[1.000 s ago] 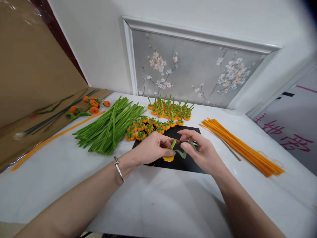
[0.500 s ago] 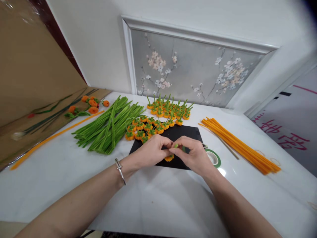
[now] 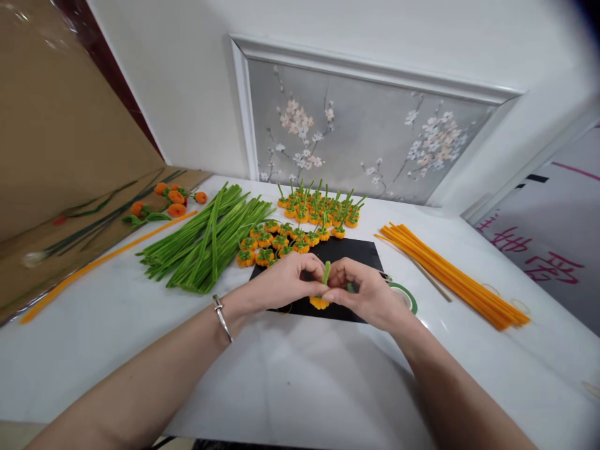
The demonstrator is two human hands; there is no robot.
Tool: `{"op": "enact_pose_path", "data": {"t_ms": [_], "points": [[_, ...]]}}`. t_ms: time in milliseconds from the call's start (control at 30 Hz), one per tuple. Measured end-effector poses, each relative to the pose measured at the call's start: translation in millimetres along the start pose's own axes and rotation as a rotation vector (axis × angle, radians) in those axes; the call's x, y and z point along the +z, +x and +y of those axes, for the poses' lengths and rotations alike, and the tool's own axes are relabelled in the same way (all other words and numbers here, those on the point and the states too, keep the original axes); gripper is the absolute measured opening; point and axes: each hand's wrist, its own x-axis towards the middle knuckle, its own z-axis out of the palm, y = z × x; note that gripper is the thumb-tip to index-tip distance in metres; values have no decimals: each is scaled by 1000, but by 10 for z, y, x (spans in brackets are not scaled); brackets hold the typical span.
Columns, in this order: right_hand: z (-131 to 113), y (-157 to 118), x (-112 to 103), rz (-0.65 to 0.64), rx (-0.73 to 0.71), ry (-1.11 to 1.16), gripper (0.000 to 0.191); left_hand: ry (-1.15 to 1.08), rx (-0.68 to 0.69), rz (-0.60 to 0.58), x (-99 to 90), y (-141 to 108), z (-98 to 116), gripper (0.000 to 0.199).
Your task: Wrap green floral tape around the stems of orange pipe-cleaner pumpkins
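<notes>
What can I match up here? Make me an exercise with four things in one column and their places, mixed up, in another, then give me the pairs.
Things:
1. small orange piece with a green stalk
2. bundle of green stems
3. bundle of orange stems
4. silver bracelet

Places:
A. right of the black mat
B. around the left wrist
C. at the fingertips of the left hand and right hand
D. left of the mat

Pairs: 1-C, 2-D, 3-A, 4-B

Blossom panel [image 3: 360,134] in white frame [image 3: 375,65]
</notes>
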Motion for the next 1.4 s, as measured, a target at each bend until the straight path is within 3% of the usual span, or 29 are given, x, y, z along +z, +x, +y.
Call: {"op": "enact_pose_path", "data": {"t_ms": [133, 400, 533, 767, 967, 1133, 1300, 1400], "points": [[-29, -6, -1, -58, 65, 207, 25, -201, -83, -138, -35, 0, 1, 15], [-43, 0, -65, -34, 59, 256, 22, -542, -227, -166, 30, -26, 9, 23], [-12, 4, -58, 40, 36, 194, 20, -499, -175, -152, 7, -38, 83, 27], [-35, -20, -8, 156, -3, -25, 12, -158, -27, 0, 12, -20, 123, 20], [-47, -31, -26, 140, -133, -172, 4, -186, -73, -7, 54, -35, 148, 6], [-65, -40, -45, 171, -234, -226, 11, -410, -186, 4, 42, -41, 204, 35], [-96, -47, -27, 196, -297, -272, 12, -438, -104, -23, 23, -58, 207, 27], [-108, -44, 0, 225, -269, -277, 13, -238, -21, 16, 58, -75, 194, 35]]}}
